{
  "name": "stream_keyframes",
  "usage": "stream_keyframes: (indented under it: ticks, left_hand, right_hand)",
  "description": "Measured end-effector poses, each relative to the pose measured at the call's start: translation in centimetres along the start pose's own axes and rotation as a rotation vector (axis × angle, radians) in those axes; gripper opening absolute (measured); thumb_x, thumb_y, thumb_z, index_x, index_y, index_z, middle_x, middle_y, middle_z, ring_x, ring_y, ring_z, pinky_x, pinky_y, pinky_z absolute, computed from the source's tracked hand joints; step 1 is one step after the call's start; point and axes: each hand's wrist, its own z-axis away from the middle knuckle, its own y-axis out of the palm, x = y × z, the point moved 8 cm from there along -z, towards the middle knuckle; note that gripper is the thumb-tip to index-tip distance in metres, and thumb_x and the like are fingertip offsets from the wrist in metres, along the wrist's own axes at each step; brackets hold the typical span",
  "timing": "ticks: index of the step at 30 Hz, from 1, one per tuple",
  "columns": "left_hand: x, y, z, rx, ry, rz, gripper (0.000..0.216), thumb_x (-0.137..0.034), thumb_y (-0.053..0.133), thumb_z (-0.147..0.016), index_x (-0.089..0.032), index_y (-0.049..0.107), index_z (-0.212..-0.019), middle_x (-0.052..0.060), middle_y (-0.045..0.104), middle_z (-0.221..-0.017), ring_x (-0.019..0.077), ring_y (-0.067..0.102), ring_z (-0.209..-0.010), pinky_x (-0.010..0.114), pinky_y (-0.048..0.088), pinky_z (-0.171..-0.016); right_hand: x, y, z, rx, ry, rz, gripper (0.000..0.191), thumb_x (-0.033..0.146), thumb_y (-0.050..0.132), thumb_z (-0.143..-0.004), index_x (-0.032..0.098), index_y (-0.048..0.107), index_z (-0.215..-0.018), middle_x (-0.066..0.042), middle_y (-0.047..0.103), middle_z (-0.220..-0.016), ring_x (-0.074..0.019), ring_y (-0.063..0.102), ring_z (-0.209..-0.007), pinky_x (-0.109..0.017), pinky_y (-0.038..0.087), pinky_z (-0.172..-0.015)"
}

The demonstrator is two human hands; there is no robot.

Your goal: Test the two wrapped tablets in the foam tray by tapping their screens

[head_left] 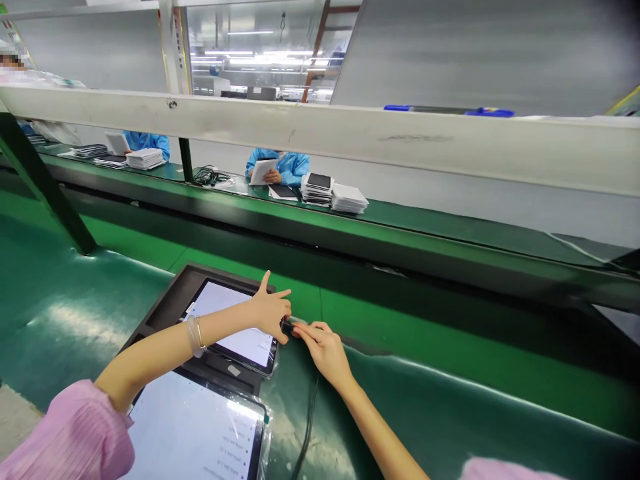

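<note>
A tablet (227, 320) with a pale screen lies in a black tray (173, 300) on the green belt. My left hand (270, 310) rests over its right corner, thumb and forefinger pinching a small black plug (287, 327), the other fingers spread. My right hand (323, 347) meets it from the right, fingertips closed on the same plug. A black cable (306, 420) runs from the plug towards me. A second tablet (195, 433) in a clear bag lies nearer to me.
A white beam (350, 133) crosses the view above a raised green conveyor (400, 233). Beyond it, two people in blue coats hold tablets beside stacks of tablets (333, 193) and a stack of white sheets (145, 158). A dark slanted post (45, 187) stands at the left.
</note>
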Motion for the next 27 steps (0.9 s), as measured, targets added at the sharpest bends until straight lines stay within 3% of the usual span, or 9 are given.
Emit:
stream_keyframes:
  ticks: [7,11,13,15,17,19,20,22,27]
  left_hand:
    - [-0.2,-0.3,0.4,-0.032,0.022,0.015,0.040,-0.056,0.078,-0.077,-0.021,0.067,-0.093,-0.001,0.072,-0.121,0.0254,0.031,-0.153,0.057,-0.023,-0.121]
    - [0.9,-0.5,0.6,-0.012,-0.008,0.021,0.040,-0.058,0.081,-0.075,-0.022,0.070,-0.089,0.000,0.074,-0.118,0.0266,0.031,-0.152,0.056,-0.019,-0.123]
    - [1.6,-0.4,0.9,-0.027,-0.022,0.052,0.045,-0.060,0.080,-0.078,-0.022,0.071,-0.100,0.000,0.071,-0.128,0.0266,0.033,-0.152,0.057,-0.018,-0.123]
    - [1.7,-0.2,1.4,-0.075,-0.014,0.070,0.052,-0.063,0.077,-0.083,-0.023,0.069,-0.115,0.003,0.062,-0.143,0.0280,0.033,-0.152,0.062,-0.019,-0.122]
    - [1.4,-0.2,2.7,-0.159,-0.007,0.068,0.055,-0.063,0.069,-0.092,-0.022,0.063,-0.129,0.007,0.050,-0.154,0.0292,0.031,-0.152,0.066,-0.018,-0.120]
    - [1.0,-0.4,5.1,-0.254,-0.029,0.059,0.055,-0.060,0.057,-0.101,-0.023,0.055,-0.141,0.008,0.044,-0.159,0.0280,0.027,-0.154,0.068,-0.014,-0.122]
    - [1.0,-0.7,6.8,-0.294,-0.055,0.048,0.054,-0.058,0.051,-0.104,-0.023,0.051,-0.145,0.008,0.041,-0.160,0.0267,0.025,-0.155,0.067,-0.010,-0.124]
    - [1.3,-1.3,11.2,-0.352,-0.138,0.017,0.053,-0.056,0.043,-0.107,-0.024,0.046,-0.150,0.007,0.036,-0.164,0.0253,0.022,-0.156,0.063,0.000,-0.127]
    - [5.1,-2.2,25.3,-0.464,-0.539,0.072,0.046,-0.049,0.038,-0.109,-0.028,0.044,-0.150,0.005,0.043,-0.160,0.0256,0.039,-0.148,0.051,0.030,-0.124]
  right_hand:
    - [-0.3,-0.7,-0.2,-0.043,-0.014,0.026,0.045,0.054,0.048,-0.107,0.027,0.083,-0.101,-0.004,0.076,-0.091,-0.0311,0.065,-0.087,-0.049,0.051,-0.092]
    - [-3.5,-7.4,3.0,-0.217,0.115,0.088,0.049,0.062,0.053,-0.102,0.023,0.082,-0.097,-0.007,0.076,-0.090,-0.0354,0.067,-0.092,-0.050,0.053,-0.087]
    - [-4.4,-10.4,5.8,-0.231,0.181,0.094,0.051,0.067,0.061,-0.096,0.021,0.082,-0.091,-0.008,0.076,-0.083,-0.0351,0.070,-0.083,-0.047,0.056,-0.081]
    - [-4.5,-11.6,9.0,-0.213,0.329,0.000,0.049,0.067,0.069,-0.091,0.020,0.082,-0.094,-0.007,0.075,-0.081,-0.0314,0.073,-0.080,-0.037,0.059,-0.075]
    - [-3.2,-10.4,12.2,-0.212,0.460,-0.193,0.047,0.065,0.073,-0.090,0.019,0.081,-0.098,-0.006,0.073,-0.078,-0.0249,0.069,-0.066,-0.029,0.060,-0.066]
    - [-0.3,-7.2,14.6,-0.160,0.518,-0.285,0.041,0.059,0.070,-0.096,0.021,0.081,-0.108,-0.001,0.065,-0.063,-0.0186,0.060,-0.050,-0.022,0.055,-0.054]
    - [1.4,-5.5,15.3,-0.142,0.511,-0.296,0.037,0.057,0.072,-0.094,0.023,0.082,-0.104,-0.003,0.069,-0.067,-0.0189,0.063,-0.054,-0.020,0.054,-0.051]
    - [4.8,-1.8,16.0,-0.082,0.473,-0.325,0.026,0.052,0.078,-0.090,0.027,0.085,-0.093,-0.005,0.076,-0.091,-0.0242,0.073,-0.077,-0.019,0.058,-0.068]
    - [10.2,2.5,15.2,-0.100,0.262,-0.339,0.009,0.041,0.076,-0.094,0.036,0.083,-0.095,0.002,0.073,-0.080,-0.0201,0.066,-0.057,-0.022,0.056,-0.056]
